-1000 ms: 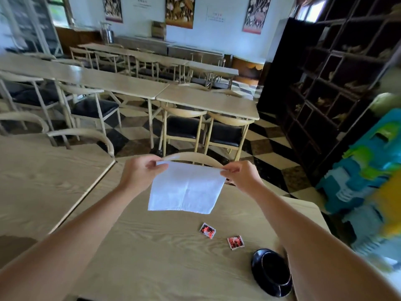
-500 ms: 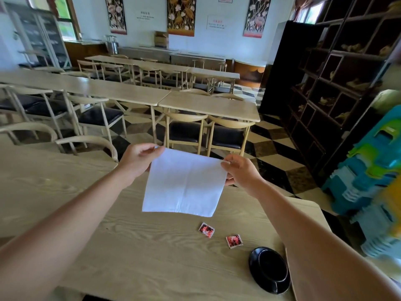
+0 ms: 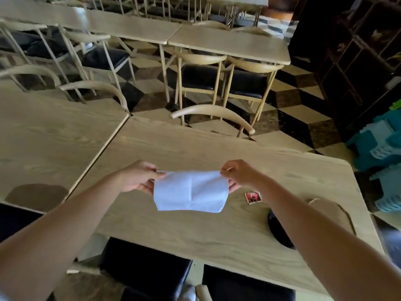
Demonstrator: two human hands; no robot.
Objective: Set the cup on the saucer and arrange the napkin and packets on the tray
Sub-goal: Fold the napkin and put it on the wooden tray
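Note:
A white napkin [image 3: 191,193] hangs folded over in the air above the wooden table [image 3: 195,148]. My left hand [image 3: 138,177] pinches its left edge and my right hand [image 3: 236,175] pinches its right edge. One red and white packet [image 3: 253,197] lies on the table just right of the napkin. A black saucer [image 3: 276,231] lies further right, mostly hidden behind my right forearm. Beyond it lies a wooden tray [image 3: 338,213] with a string loop at its far end. No cup shows in this view.
A second wooden table [image 3: 50,137] adjoins on the left. A curved chair back [image 3: 212,111] stands at the far edge of my table, and black seat cushions [image 3: 145,266] sit below its near edge. Blue and green stacked items [image 3: 384,153] stand at the right.
The view has tilted down towards the table. Both hands have lowered the napkin, which now hangs folded over rather than spread flat. My right forearm now covers much of the saucer and one packet.

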